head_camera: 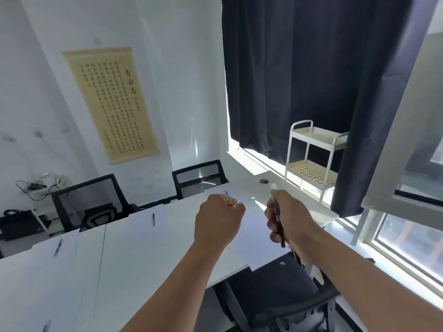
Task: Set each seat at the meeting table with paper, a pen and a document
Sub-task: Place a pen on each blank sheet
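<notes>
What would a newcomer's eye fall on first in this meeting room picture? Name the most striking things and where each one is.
Front and centre, two bare forearms reach over the white meeting table: the right hand grips a bundle of pens, while the left hand is curled into a fist. Behind, a dark curtain fills the upper right, and a calligraphy scroll hangs on the left wall. Single pens lie on papers along the table's far edge.

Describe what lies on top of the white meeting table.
On the table: paper sheets and black pens. Both hands hover above it, covering some of it; the right hand grips more pens.
</notes>
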A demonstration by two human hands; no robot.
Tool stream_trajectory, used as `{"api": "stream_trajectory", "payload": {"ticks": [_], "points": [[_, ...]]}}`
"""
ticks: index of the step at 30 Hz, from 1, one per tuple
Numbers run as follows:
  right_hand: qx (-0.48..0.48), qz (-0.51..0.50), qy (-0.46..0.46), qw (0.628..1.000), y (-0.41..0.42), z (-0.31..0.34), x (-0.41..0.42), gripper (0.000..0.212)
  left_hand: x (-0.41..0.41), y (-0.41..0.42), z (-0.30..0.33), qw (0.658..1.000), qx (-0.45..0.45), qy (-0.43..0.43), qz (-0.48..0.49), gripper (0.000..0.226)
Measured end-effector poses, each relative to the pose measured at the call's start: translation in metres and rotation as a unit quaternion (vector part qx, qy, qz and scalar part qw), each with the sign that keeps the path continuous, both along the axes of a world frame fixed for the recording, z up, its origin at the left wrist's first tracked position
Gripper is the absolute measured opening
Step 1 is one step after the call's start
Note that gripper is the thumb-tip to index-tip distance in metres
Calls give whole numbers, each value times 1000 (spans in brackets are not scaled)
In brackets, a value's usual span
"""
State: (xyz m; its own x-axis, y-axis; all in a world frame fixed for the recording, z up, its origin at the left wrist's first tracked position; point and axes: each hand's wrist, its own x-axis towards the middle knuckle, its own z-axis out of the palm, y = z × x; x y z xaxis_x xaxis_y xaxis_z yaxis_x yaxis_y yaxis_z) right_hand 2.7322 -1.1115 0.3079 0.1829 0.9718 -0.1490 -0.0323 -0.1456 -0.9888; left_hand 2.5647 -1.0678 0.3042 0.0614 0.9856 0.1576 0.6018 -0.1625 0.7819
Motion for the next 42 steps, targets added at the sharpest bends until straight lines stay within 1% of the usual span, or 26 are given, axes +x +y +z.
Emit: {"api": "stream_trajectory", "payload": {"ticks": [2, 7, 13, 18, 19, 23, 25, 28, 30, 32, 34, 36, 39, 42], "points": [[6, -1, 0, 1000, 39, 2, 6, 31, 7, 34, 1, 1000, -4, -13, 5, 43], [-1, -12, 11, 1000, 118, 10, 19, 23, 16, 104, 4, 1000, -10, -2, 8, 42], [2, 6, 7, 1000, 178, 9, 26, 6, 23, 157, 0, 1000, -13, -3, 15, 41], [-10, 30, 6, 999, 231, -3, 36, 5, 36, 203, -14, 997, -44, -17, 54, 44], [-15, 34, 7, 999, 240, -8, 39, 6, 40, 209, -19, 996, -52, -21, 66, 43], [-37, 70, 6, 997, 279, -34, 52, 12, 51, 232, -37, 990, -72, -17, 117, 26], [-44, 96, -8, 994, 297, -50, 62, 17, 57, 242, -50, 986, -84, -17, 142, 23], [-70, 146, -37, 986, 326, -80, 78, 23, 71, 251, -78, 976, -121, -15, 179, 28], [-93, 162, -47, 981, 341, -104, 91, 22, 82, 256, -98, 968, -152, -14, 198, 26], [-119, 173, -55, 976, 353, -129, 104, 22, 92, 257, -117, 959, -181, -12, 219, 34], [-147, 186, -68, 969, 363, -155, 117, 24, 105, 258, -136, 949, -222, -6, 225, 36], [-165, 200, -83, 962, 368, -176, 125, 25, 116, 258, -147, 945, -244, -7, 217, 22], [-188, 216, -97, 953, 377, -207, 134, 26, 127, 262, -173, 938, -267, -9, 221, 37], [-202, 226, -108, 947, 384, -233, 139, 31, 132, 271, -199, 930, -294, -6, 219, 41]]}}
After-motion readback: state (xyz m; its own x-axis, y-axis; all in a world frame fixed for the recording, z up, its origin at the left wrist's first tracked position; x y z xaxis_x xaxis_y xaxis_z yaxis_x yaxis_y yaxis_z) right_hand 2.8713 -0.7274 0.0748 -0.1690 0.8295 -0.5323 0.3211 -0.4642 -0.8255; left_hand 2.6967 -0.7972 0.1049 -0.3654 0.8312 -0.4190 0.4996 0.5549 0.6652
